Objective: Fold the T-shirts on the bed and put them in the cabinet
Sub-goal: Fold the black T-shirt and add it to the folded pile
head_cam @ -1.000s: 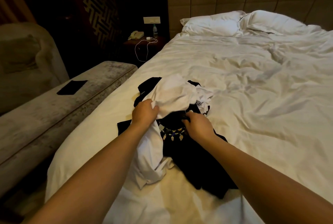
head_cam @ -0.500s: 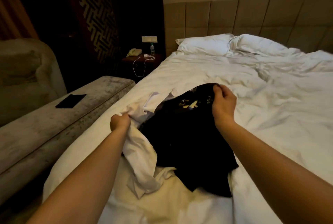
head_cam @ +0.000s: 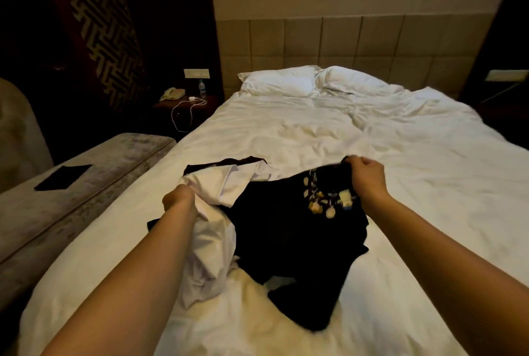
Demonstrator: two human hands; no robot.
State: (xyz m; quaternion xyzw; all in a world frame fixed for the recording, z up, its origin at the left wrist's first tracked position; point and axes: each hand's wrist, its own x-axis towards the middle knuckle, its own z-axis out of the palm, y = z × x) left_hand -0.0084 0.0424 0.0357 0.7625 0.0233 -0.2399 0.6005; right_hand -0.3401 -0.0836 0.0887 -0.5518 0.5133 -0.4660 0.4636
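Right hand [head_cam: 367, 176] pinches bunched edge of black T-shirt [head_cam: 289, 241], lifted just above bed [head_cam: 415, 183]. Left hand [head_cam: 179, 201] grips crumpled white T-shirt [head_cam: 211, 224], touching black one on its left. Both garments lie at near end of bed, far from pillows [head_cam: 286, 83]. Fabric likely light, limp, non-fragile; best held at shoulder seams, then spread flat.

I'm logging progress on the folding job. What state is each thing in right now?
black T-shirt: unfolded, held up at one edge
white T-shirt: crumpled, gripped
right hand: fingers curled on the black T-shirt
left hand: gripping the white T-shirt
bed: duvet rumpled
charger cable: dangling off the nightstand
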